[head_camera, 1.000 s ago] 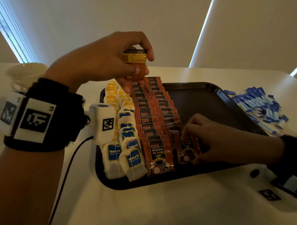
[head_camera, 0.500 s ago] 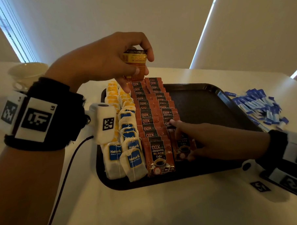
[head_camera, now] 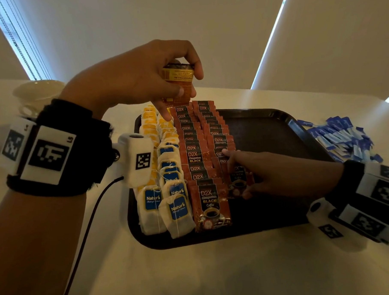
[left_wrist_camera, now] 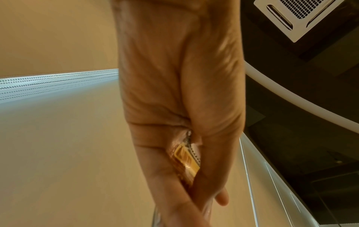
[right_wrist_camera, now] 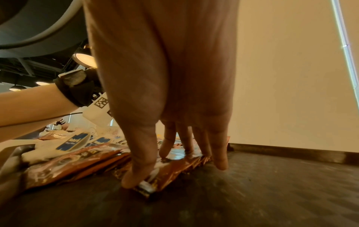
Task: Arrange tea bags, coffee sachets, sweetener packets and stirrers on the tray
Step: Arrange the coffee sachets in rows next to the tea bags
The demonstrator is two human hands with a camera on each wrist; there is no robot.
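Here the coffee sachets (head_camera: 206,151) lie in two overlapping rows mid-tray (head_camera: 277,130), your right hand (head_camera: 263,173) flat with straight fingers on the nearest to seat it, your left hand (head_camera: 141,78) at upper centre gripping a spare stack (head_camera: 179,81), presumably as supply.

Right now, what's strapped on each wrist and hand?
Both hands are bare. The left wrist carries a black fabric band with white plates printed with black square markers, a white camera pod bearing another marker, and a black cable trailing from it. The right wrist has a matching black band, white marker plates and white pod.
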